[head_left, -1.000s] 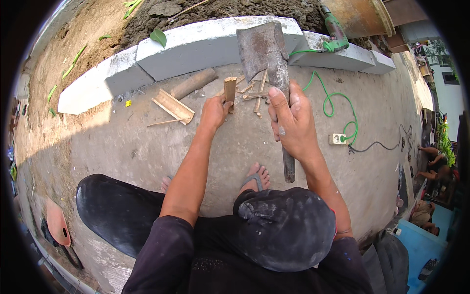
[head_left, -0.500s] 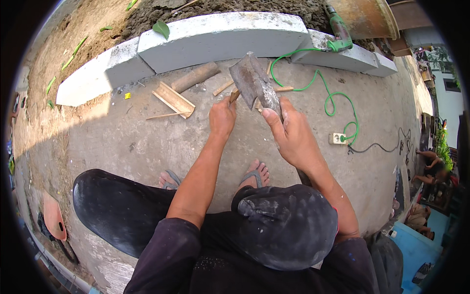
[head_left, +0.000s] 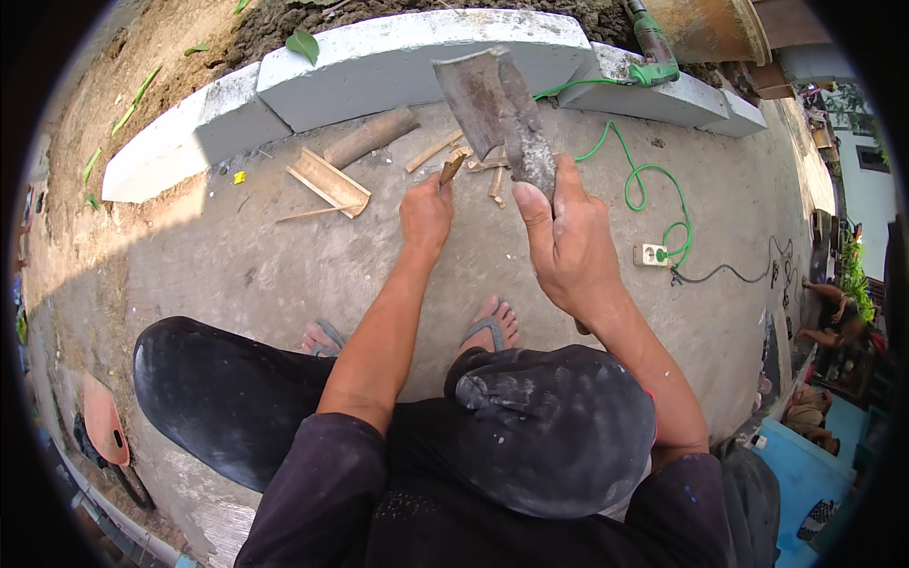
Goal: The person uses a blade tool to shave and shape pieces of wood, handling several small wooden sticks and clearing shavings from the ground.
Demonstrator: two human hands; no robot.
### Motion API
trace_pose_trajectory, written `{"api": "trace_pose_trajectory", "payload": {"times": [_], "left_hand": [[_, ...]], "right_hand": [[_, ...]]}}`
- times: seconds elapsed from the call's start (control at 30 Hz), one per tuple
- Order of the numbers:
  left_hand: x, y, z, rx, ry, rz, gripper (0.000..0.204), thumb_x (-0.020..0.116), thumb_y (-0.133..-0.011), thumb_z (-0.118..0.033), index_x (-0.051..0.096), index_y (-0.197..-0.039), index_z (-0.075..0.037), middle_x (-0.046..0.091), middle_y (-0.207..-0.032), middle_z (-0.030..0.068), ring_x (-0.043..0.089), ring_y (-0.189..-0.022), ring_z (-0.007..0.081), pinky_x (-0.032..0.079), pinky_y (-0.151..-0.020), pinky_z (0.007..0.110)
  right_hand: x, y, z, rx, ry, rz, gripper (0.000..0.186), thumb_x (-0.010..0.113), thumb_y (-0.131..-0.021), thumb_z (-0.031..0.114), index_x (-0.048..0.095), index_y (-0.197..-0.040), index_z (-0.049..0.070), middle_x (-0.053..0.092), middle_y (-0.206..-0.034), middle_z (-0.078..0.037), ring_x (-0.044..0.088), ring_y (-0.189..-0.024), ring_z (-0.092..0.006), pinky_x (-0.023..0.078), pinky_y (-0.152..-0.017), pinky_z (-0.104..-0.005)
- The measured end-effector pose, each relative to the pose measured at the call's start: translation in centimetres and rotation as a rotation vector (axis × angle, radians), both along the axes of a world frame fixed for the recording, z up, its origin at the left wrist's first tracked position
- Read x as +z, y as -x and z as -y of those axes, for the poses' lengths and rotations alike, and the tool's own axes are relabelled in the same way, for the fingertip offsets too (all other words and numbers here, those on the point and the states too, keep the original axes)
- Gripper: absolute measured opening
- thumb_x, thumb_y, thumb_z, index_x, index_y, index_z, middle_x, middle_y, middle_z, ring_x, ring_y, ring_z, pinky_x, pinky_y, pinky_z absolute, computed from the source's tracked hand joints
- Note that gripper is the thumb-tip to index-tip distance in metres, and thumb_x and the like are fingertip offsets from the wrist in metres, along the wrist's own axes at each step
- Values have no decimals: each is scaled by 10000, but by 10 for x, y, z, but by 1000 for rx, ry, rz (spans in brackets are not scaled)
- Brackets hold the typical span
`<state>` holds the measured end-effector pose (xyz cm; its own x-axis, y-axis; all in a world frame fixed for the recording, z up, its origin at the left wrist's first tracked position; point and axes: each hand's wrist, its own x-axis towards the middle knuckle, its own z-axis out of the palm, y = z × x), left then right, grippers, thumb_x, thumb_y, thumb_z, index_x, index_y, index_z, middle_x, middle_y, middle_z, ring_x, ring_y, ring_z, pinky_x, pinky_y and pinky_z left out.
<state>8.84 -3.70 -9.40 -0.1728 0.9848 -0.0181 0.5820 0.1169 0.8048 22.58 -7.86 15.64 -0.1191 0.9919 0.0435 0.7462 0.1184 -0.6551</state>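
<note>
My right hand [head_left: 575, 237] is wrapped round the handle of a hatchet [head_left: 485, 104] with a broad, worn grey metal head. Its blade is held up above the floor, overlapping the pale blocks in view, and the handle's butt shows below my wrist. To the left, my left hand [head_left: 427, 216] is closed on a short brown piece of split bamboo [head_left: 454, 168], its end sticking up past the fingers. Blade and bamboo piece are apart. Beyond my hands lie a split bamboo half [head_left: 329, 182], a round bamboo length [head_left: 371, 138] and several small offcuts [head_left: 434, 151].
A low wall of pale blocks [head_left: 417, 66] curves across the far side, with soil behind it. On it rests a green drill [head_left: 653, 47], whose green cord [head_left: 640, 180] runs to a white socket [head_left: 653, 255]. My sandalled feet [head_left: 490, 327] stand on concrete. Another person [head_left: 828, 312] sits far right.
The hatchet has lifted up and away from the bamboo piece, uncovering offcuts on the floor. My left hand has stayed nearly in place, still holding the bamboo.
</note>
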Motion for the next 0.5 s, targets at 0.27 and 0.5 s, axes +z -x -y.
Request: {"api": "trace_pose_trajectory", "payload": {"times": [0.27,0.5], "left_hand": [[-5,3,0,6,-45,-23,146,704,-957,-192,738,-1013,-61,699,-844,272,690,-817,483,540,-717,558],[-3,5,3,2,0,-13,156,694,-966,-202,740,-1013,-60,706,-858,266,688,-828,490,547,-721,551]], "right_hand": [[-8,-8,-5,-4,260,-44,533,538,-1089,380,554,-1231,-134,622,-660,-244,668,-638,-424,486,-616,-515],[23,9,-10,14,-137,-379,444,511,-1122,371,559,-1186,-66,537,-642,-33,503,-538,-129,383,-512,-320]]}}
